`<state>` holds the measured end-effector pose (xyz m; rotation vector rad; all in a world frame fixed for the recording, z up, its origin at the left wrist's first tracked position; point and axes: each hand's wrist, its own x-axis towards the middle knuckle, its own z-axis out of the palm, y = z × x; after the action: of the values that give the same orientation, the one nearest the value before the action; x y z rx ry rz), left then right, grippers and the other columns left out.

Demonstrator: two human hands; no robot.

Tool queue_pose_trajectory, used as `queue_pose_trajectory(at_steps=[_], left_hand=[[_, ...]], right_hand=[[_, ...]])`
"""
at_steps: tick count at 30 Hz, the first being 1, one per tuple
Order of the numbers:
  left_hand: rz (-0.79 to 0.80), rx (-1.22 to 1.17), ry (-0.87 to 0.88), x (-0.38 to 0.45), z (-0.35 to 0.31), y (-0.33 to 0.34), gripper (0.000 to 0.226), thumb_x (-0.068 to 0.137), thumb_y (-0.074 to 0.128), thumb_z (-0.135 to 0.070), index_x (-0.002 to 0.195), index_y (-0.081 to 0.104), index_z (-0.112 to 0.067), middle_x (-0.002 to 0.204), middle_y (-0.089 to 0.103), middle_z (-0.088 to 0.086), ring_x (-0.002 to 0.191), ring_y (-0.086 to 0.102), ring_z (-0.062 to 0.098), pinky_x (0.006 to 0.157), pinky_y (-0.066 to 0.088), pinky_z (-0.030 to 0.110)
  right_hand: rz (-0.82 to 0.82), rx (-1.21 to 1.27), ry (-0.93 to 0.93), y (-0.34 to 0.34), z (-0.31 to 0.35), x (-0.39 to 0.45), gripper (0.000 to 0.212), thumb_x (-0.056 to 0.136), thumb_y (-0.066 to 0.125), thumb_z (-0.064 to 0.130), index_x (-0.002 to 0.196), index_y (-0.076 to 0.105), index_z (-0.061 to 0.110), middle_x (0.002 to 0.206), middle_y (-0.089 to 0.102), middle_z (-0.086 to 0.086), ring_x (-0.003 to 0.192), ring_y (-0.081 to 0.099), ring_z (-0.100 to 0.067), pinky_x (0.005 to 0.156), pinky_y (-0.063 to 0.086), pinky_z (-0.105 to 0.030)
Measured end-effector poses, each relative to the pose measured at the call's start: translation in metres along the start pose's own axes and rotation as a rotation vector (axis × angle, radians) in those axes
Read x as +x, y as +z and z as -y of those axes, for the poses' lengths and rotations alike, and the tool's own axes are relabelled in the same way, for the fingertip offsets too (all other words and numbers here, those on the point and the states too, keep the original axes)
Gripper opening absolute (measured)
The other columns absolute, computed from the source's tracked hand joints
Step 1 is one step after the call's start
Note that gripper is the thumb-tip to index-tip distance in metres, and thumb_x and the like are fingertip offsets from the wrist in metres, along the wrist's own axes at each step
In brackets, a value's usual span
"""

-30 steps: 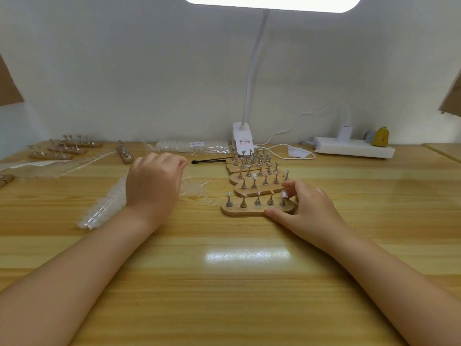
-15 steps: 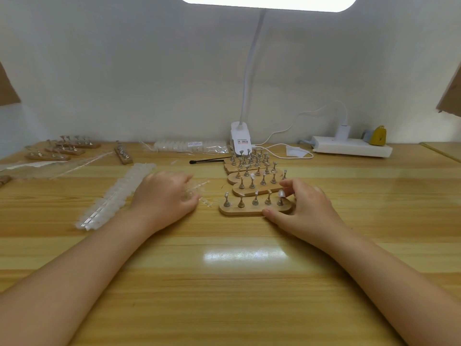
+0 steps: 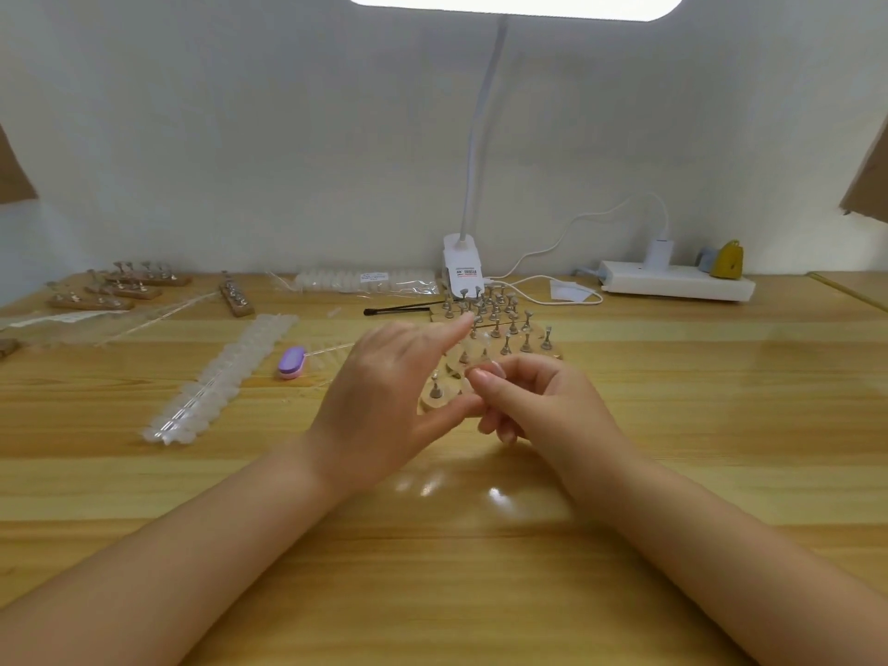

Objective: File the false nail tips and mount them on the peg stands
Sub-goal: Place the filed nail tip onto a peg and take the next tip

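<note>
Left hand: fingers spread, holding nothing.
Right hand: pinches something small, unclear what.
Stand: directly beneath both hands.
File: nearer left hand.

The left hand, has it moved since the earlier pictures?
Yes. The left hand has moved right, away from the strip of nail tips, and now partly covers the nearest peg stand.

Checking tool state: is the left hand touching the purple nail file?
Apart. Head view: bare wood shows between the left hand and the purple nail file on the table.
</note>
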<state>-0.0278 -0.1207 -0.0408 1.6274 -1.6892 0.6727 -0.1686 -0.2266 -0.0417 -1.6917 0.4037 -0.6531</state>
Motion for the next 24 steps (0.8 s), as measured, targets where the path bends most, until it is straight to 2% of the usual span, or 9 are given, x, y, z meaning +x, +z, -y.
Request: queue_pose_trajectory(at_steps=[3,6,9,12,16,18,20,24], left_hand=[[0.03,-0.072,-0.145,-0.0015,-0.0028,0.0009,0.081,0.075,0.069,-0.052,0.139,0.044,-0.009,0.137,0.052,0.001,0.119,0.053,0.018,0.102,0.041,0.037],[0.045,-0.12,-0.286,-0.0037,-0.0028,0.003,0.082,0.073,0.076,-0.047,0.14,0.041,-0.014,0.135,0.051,-0.003,0.119,0.052,0.015,0.102,0.04,0.034],[0.029,-0.103,-0.254,-0.0042,-0.0026,0.0039,0.066,0.077,0.075,-0.042,0.133,0.053,-0.015,0.126,0.059,0.0,0.112,0.057,0.017,0.097,0.046,0.042],[-0.011,-0.156,-0.222,-0.0044,-0.0035,0.0034,0.04,0.079,0.07,-0.038,0.113,0.069,-0.019,0.122,0.061,0.0,0.112,0.058,0.018,0.092,0.047,0.048],[-0.024,-0.23,-0.237,-0.005,-0.0038,0.0038,0.033,0.083,0.06,-0.043,0.101,0.074,-0.019,0.121,0.062,-0.001,0.11,0.06,0.02,0.09,0.048,0.049],[-0.059,-0.27,-0.271,-0.0049,-0.0039,0.0042,0.026,0.085,0.062,-0.039,0.095,0.075,-0.019,0.117,0.063,-0.004,0.108,0.061,0.017,0.091,0.048,0.049],[-0.095,-0.303,-0.311,-0.0048,-0.0027,0.0055,0.018,0.087,0.065,-0.032,0.092,0.074,-0.018,0.113,0.063,-0.007,0.109,0.06,0.011,0.094,0.047,0.044],[-0.088,-0.377,-0.36,-0.0048,-0.0042,0.0074,0.015,0.091,0.058,-0.029,0.093,0.069,-0.019,0.123,0.058,-0.002,0.118,0.051,0.004,0.098,0.038,0.015]], right_hand=[[-0.087,0.123,0.056,-0.0056,0.0,0.0034,0.012,0.089,0.066,0.017,0.092,0.069,0.006,0.076,0.072,-0.006,0.063,0.063,-0.012,0.053,0.046,-0.023],[-0.119,0.183,0.089,-0.0072,0.0015,0.0047,0.015,0.088,0.067,0.017,0.092,0.068,0.003,0.077,0.072,-0.008,0.064,0.062,-0.014,0.053,0.045,-0.023],[-0.111,0.183,0.11,-0.005,0.002,0.0042,0.011,0.088,0.066,0.017,0.09,0.068,0.006,0.076,0.072,-0.006,0.063,0.062,-0.012,0.053,0.046,-0.022],[-0.106,0.22,0.129,-0.0038,0.0014,0.0042,0.008,0.088,0.066,0.016,0.089,0.067,0.008,0.077,0.072,-0.007,0.062,0.062,-0.013,0.052,0.045,-0.022],[-0.094,0.24,0.138,-0.0041,-0.0003,0.0053,0.008,0.088,0.066,0.016,0.089,0.067,0.008,0.078,0.072,-0.009,0.062,0.063,-0.013,0.052,0.045,-0.022],[-0.084,0.243,0.147,-0.0034,-0.0013,0.0057,0.008,0.087,0.067,0.016,0.09,0.067,0.008,0.079,0.073,-0.01,0.063,0.063,-0.014,0.052,0.045,-0.023],[-0.073,0.248,0.156,-0.0025,-0.0021,0.0059,0.009,0.086,0.068,0.015,0.091,0.067,0.007,0.081,0.073,-0.01,0.064,0.064,-0.014,0.052,0.045,-0.023],[-0.067,0.262,0.15,-0.0008,-0.0016,0.0061,0.011,0.087,0.067,0.015,0.092,0.067,0.006,0.08,0.073,-0.011,0.063,0.064,-0.014,0.052,0.045,-0.023]])
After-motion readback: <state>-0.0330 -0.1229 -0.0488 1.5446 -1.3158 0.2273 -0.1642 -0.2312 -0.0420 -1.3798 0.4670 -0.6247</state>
